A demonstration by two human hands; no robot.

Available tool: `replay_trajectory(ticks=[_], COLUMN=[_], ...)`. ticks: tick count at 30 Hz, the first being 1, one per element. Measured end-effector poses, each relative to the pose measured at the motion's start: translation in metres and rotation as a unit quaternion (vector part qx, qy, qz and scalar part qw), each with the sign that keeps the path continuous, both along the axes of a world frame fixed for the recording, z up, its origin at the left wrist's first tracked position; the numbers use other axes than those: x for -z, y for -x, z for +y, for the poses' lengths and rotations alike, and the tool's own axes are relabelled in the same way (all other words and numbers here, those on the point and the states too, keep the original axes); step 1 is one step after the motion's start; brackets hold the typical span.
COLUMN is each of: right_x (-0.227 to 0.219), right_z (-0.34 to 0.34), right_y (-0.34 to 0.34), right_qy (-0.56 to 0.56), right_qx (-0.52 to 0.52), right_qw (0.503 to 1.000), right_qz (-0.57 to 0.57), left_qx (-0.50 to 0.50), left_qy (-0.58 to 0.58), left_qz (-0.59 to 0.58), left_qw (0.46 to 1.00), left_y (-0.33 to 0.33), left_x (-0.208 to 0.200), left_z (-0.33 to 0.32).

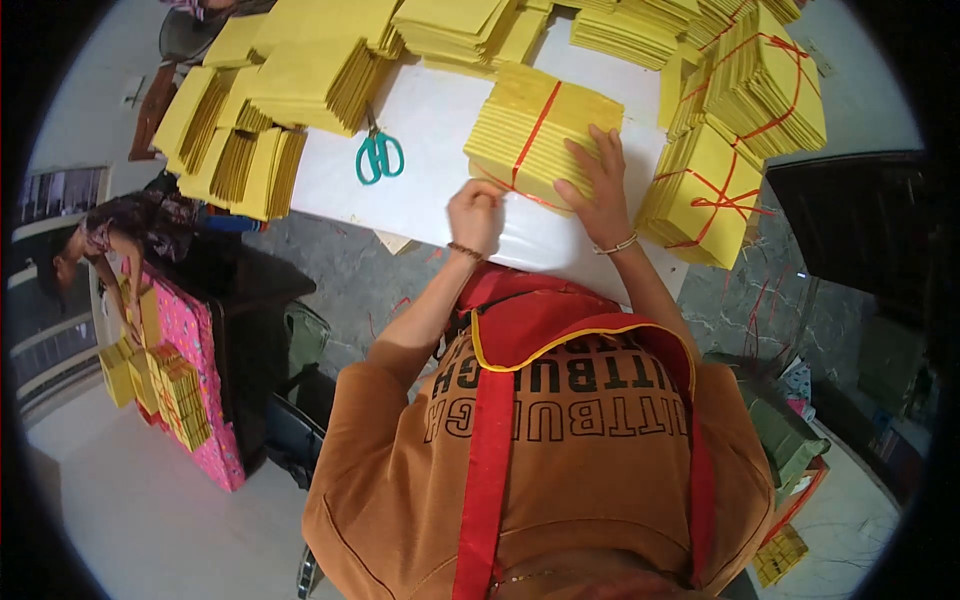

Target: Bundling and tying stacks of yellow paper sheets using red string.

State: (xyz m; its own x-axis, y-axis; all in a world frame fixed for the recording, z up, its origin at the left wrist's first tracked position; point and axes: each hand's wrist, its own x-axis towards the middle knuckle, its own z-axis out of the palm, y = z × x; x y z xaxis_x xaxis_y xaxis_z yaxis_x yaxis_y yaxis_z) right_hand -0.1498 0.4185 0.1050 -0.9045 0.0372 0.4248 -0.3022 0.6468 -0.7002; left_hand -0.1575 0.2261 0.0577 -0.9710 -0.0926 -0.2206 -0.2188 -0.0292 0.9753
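Note:
In front of me on the white table lies a thick stack of yellow paper pieces, envelope-like [545, 110], with a red string [536, 135] running over its top and along its near side. My left hand [475, 213] is closed in a fist at the stack's near left corner, with the red string leading into its fingers. Against the near right side of the stack rests my right hand [600, 190], its fingers spread and its thumb on the near face. Teal-handled scissors [379, 158] lie to the left of the stack.
More yellow stacks [315, 85] line the table's left and far sides. Bundles tied with red string [705, 195] stand at the right. The white tabletop [430, 110] shows between them. At far left, another person [125, 235] reaches over a pink-covered table [205, 400] with yellow bundles.

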Motion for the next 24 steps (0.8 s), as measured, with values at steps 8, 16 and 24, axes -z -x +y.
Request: replay_trajectory(ticks=[8,16,24], right_x=[0.014,-0.003,0.002], right_z=[0.007,0.005,0.021], right_y=[0.038,0.02,0.024], right_qy=[0.558,0.632,0.471], right_qx=[0.202,0.009,0.051], right_qw=[0.793,0.744,0.846], right_qz=[-0.14,-0.214,-0.244], left_qx=[0.072,0.258,0.225], left_qy=[-0.16,0.004,0.001], left_qz=[0.015,-0.025,-0.044], left_qw=[0.984,0.966,0.973], left_y=[0.082,0.058,0.077], left_x=[-0.052,-0.08,-0.073], left_z=[-0.025,0.0,0.004])
